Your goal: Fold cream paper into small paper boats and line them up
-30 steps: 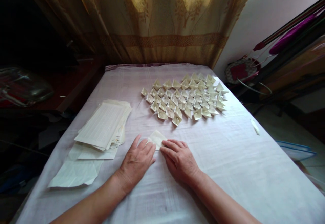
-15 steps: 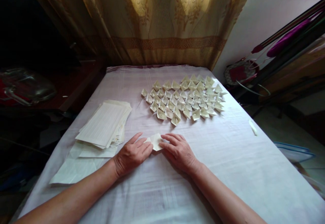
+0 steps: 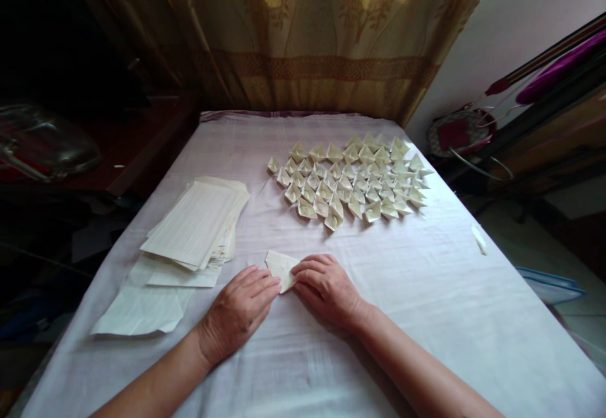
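A small folded piece of white paper [image 3: 280, 269] lies near the front middle of the table, pointed at its lower end. My left hand [image 3: 241, 307] has its fingers close together, their tips on the paper's left lower edge; its thumb is hidden. From the other side, my right hand [image 3: 329, 286] grips the right edge with curled fingers. Beyond both hands stand several folded paper boats [image 3: 334, 218] in tight rows. Left of my left hand rests a stack of paper sheets [image 3: 194, 219], with a looser sheet [image 3: 137, 310] sticking out beneath it.
A pale lavender cloth [image 3: 379, 355] covers the table. Near its right edge lies a small white object [image 3: 479, 240]. A patterned curtain [image 3: 303, 71] hangs behind. Dark furniture [image 3: 146, 146] stands at the left, and a bag [image 3: 457, 132] is beyond the right edge.
The folded paper has turned, and more of its left part shows. My left hand has drawn back a little, its fingers now closer together. The camera view has shifted slightly.
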Available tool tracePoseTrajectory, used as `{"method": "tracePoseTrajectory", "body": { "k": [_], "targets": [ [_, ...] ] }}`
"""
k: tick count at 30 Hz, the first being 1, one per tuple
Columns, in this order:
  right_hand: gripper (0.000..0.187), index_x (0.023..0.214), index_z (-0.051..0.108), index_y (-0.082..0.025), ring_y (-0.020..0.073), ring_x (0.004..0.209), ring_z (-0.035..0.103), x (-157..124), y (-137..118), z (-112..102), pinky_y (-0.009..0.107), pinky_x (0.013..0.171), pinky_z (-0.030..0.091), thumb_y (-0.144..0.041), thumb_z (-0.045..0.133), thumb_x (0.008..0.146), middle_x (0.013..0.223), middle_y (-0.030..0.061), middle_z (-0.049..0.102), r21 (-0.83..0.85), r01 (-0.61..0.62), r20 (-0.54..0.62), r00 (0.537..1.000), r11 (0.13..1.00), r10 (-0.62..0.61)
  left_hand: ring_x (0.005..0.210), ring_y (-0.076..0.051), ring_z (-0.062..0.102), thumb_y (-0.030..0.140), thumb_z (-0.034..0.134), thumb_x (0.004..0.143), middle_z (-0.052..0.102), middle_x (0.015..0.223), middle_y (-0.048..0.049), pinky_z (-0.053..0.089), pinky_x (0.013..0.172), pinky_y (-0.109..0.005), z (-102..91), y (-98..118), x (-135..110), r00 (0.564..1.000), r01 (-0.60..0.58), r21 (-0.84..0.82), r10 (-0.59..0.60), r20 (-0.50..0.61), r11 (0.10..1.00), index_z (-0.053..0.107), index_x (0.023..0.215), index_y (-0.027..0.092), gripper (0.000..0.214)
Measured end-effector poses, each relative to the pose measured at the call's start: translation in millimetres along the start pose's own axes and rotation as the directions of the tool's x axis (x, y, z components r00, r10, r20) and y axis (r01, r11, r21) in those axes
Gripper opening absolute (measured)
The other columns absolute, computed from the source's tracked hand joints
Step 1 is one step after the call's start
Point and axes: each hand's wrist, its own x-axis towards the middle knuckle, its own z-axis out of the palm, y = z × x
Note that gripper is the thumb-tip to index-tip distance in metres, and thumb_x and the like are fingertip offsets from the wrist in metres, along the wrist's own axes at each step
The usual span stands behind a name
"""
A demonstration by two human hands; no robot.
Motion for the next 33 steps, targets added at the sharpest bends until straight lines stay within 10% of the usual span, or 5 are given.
{"method": "tracePoseTrajectory", "body": {
  "k": [9, 33],
  "targets": [
    [0.014, 0.075, 0.064, -0.021, 0.0195, 0.088, 0.058, 1, -17, 23, 0.035, 0.081, 0.042, -0.017, 0.058, 0.087, 0.091, 0.0045, 0.068, -0.020, -0.321, -0.195, 0.930, 0.947, 0.311, 0.111, -0.020, 0.065, 0.011, 0.051, 0.091, 0.074, 0.112, -0.0066, 0.048, 0.106, -0.041, 3.7, 0, -2, 0.997, 0.063, -0.062, -0.065, -0.032, 0.996, 0.069, 0.115, 0.019, 0.031],
    [0.014, 0.070, 0.063, -0.022, 0.0199, 0.085, 0.056, 9, -21, 27, 0.035, 0.080, 0.038, -0.019, 0.062, 0.084, 0.085, 0.0031, 0.068, -0.040, -0.419, -0.227, 0.888, 0.907, 0.400, 0.120, -0.021, 0.060, 0.008, 0.048, 0.091, 0.068, 0.124, -0.0066, 0.049, 0.107, -0.040, -1.5, -2, -6, 0.997, 0.032, -0.071, -0.027, 0.072, 0.997, 0.058, 0.129, 0.019, 0.041]
  ]
}}
